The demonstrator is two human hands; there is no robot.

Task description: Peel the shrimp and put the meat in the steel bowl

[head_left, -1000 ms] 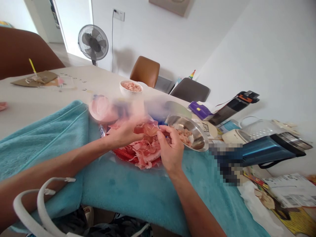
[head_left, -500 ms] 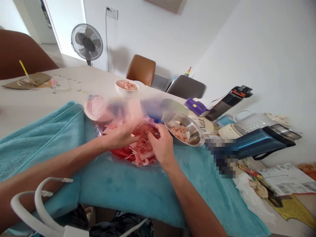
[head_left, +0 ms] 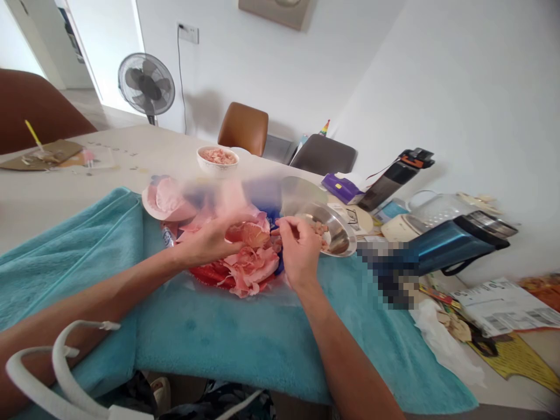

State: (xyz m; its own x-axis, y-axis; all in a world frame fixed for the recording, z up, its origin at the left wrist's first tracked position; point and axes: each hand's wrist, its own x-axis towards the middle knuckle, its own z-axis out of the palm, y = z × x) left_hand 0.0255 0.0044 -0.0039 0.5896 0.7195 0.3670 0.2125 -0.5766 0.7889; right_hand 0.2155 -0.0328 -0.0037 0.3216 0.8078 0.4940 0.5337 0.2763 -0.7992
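Note:
A heap of thin pink skins and peel point(head_left: 256, 265), looking like pomelo, lies on red and blue plastic on the table. My left hand point(head_left: 219, 238) curves round a reddish pomelo piece point(head_left: 256, 236) at the top of the heap, thumb in front and fingers behind. Just right of it, my right hand point(head_left: 301, 248) is closed in a pinch; whatever sits between its fingertips is too small to make out. Behind the right hand stands a steel bowl point(head_left: 345, 236) with some pink pulp in it. A thick pink rind point(head_left: 166, 201) rests at the heap's left.
A teal towel point(head_left: 219, 350) covers the near table. Further back is a white bowl point(head_left: 217, 166) of pink pulp. To the right are a purple tissue pack point(head_left: 343, 188), a dark bottle point(head_left: 394, 178), a blue flask point(head_left: 455, 245) and papers. White cables point(head_left: 61, 350) hang at lower left.
My right hand has drawn slightly away from the pomelo piece, to the right, and its fingers have pinched together. My left hand stays at the heap. The view has shifted a little.

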